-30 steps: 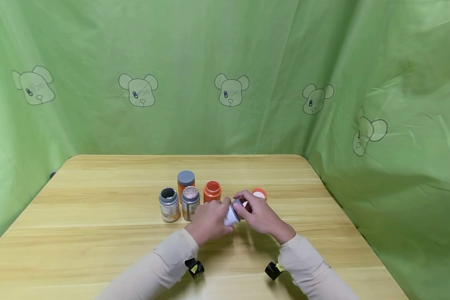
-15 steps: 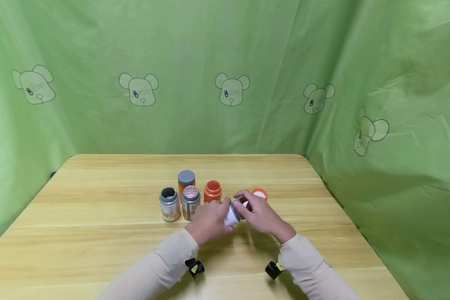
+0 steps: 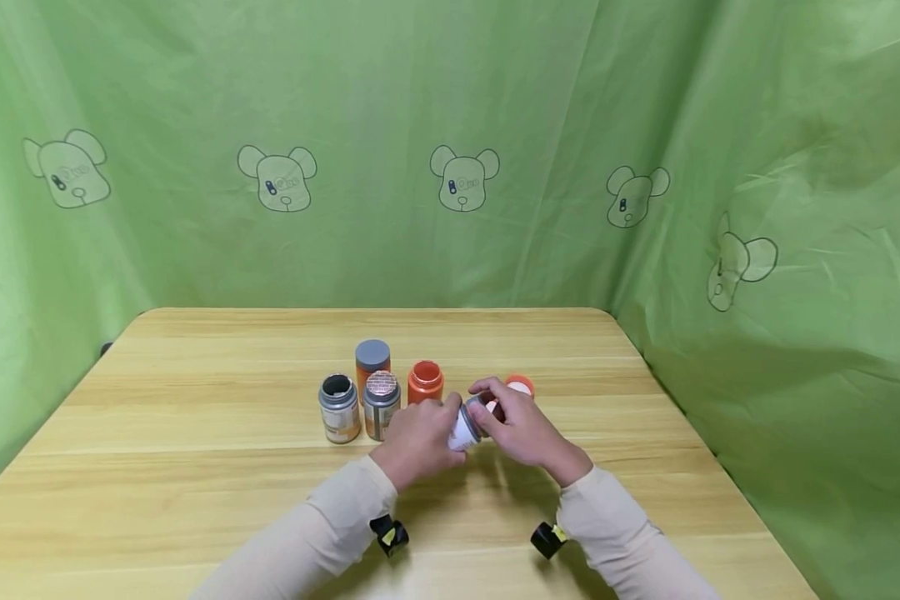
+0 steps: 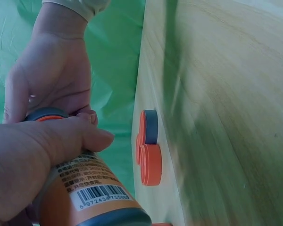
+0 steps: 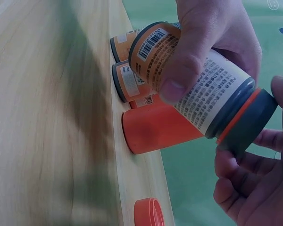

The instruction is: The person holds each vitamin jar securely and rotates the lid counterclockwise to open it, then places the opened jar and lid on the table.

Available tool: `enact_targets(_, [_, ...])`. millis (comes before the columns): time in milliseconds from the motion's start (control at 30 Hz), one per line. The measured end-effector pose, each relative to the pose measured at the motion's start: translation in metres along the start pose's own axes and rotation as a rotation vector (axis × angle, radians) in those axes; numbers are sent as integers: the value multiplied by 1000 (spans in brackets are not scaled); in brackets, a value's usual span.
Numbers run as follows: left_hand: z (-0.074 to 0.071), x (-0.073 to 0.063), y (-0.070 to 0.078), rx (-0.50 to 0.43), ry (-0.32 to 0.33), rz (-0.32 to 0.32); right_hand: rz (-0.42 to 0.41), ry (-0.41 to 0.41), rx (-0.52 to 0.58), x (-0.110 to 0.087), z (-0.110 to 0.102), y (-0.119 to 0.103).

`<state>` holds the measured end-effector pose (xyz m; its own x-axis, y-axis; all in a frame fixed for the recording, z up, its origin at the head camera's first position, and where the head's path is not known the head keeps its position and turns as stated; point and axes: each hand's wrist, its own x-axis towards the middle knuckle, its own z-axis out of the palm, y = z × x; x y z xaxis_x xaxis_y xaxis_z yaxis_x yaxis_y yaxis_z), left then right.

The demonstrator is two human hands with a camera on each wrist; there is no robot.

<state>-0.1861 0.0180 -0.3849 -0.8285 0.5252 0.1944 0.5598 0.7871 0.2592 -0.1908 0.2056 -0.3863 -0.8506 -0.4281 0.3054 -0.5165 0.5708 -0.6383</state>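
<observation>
In my left hand (image 3: 420, 442) is a jar (image 5: 198, 92) with an orange-and-white label, tilted above the table, its neck end pointing right. The thumb lies across the label, and a barcode shows near its base. My right hand (image 3: 521, 429) pinches the jar's dark grey screw lid (image 5: 252, 122) between thumb and fingers. An orange ring shows at the lid's lower edge, and the lid sits at the jar's neck; how tightly it is screwed cannot be told. Just behind my left hand stands an orange jar (image 3: 425, 382) without a lid.
To the left stand an uncovered grey jar (image 3: 339, 417), a jar with a foil-sealed mouth (image 3: 382, 408) and a jar with a grey lid (image 3: 372, 357). Loose lids lie on the table on the right, including an orange lid (image 4: 151, 165) and a grey lid (image 4: 150, 127).
</observation>
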Motion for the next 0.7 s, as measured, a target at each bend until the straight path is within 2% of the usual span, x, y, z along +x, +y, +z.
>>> enact_targets(133, [0,0,0,6,3,-3,15,-9,-1,0,0,-1])
enact_targets(400, [-1,0,0,9,1,-2,-29,-23,-3,-1,-2,-1])
enact_targets(700, [0,0,0,19,9,9,3,-80,11,-2,-2,-1])
